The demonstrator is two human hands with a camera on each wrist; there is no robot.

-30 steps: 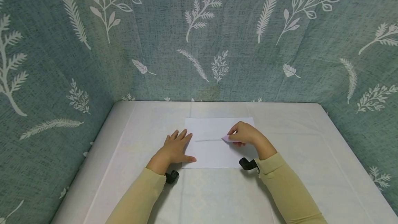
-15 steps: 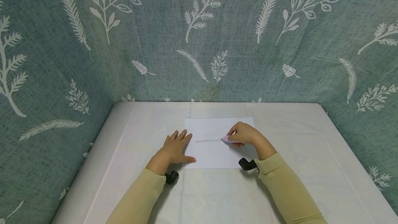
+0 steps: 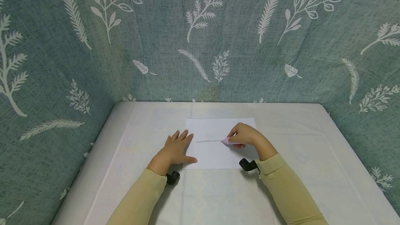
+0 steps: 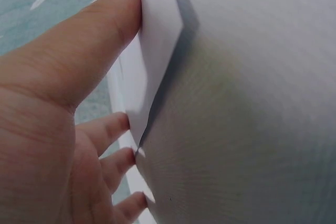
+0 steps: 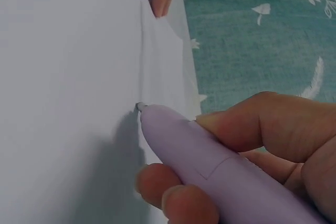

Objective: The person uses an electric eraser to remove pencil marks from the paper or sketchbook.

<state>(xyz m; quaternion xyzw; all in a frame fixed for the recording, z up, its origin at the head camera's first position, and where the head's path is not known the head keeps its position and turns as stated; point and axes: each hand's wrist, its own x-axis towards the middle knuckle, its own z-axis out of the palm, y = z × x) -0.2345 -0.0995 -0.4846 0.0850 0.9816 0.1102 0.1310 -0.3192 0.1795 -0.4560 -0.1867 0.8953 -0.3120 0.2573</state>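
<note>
A thick lavender, pen-shaped electric eraser (image 5: 210, 161) is pinched between the thumb and fingers of my right hand (image 3: 245, 134). Its small blunt tip meets a grey line (image 3: 207, 141) drawn across a white sheet of paper (image 3: 215, 155). In the right wrist view the line runs from the tip toward the left hand's side. My left hand (image 3: 176, 148) lies with spread fingers on the sheet's left edge, thumb on the paper. The left wrist view shows the thumb (image 4: 100, 40) and fingers along that edge, where the paper lifts slightly.
A white cloth (image 3: 150, 124) covers the table. Green leaf-patterned fabric (image 3: 162, 61) hangs behind it and along both sides. Black wrist cameras (image 3: 248, 165) jut out from both sleeves, the right one overlapping the sheet's lower right corner.
The eraser tip has shifted slightly left along the line, and the line's right end now shows a little farther left. The left hand and sheet have stayed in place.
</note>
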